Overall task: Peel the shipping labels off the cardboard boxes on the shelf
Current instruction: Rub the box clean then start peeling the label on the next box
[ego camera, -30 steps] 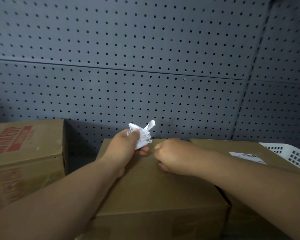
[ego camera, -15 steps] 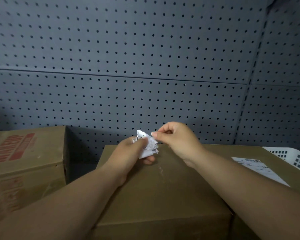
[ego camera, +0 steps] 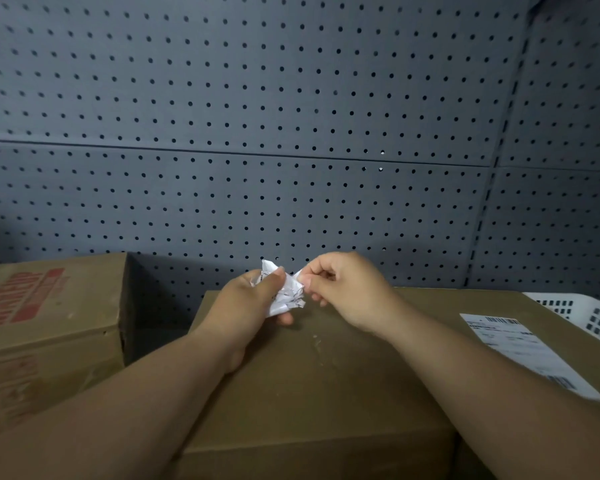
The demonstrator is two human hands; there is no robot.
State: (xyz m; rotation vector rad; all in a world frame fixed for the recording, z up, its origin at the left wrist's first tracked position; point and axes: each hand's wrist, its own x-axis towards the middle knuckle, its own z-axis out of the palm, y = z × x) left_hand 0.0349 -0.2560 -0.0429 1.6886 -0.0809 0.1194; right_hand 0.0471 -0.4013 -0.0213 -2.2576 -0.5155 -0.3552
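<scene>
A crumpled white label wad (ego camera: 284, 293) is gripped in my left hand (ego camera: 246, 308) just above the far edge of the middle cardboard box (ego camera: 312, 386). Thumb and forefinger of my right hand (ego camera: 347, 289) pinch the wad's right side. The top of that box shows faint residue marks and no label. On the box at the right (ego camera: 499, 306) a flat white shipping label (ego camera: 523, 351) with barcodes is stuck; my right forearm covers its near corner.
At the left stands a cardboard box with red print (ego camera: 45, 327), separated from the middle box by a dark gap. A white slotted plastic basket (ego camera: 589, 317) sits at the far right. Grey pegboard (ego camera: 291, 133) forms the back wall.
My right hand rose off the middle box's top and came to pinch the wad held in my left hand. The view shifted a little, showing more of the right-hand label.
</scene>
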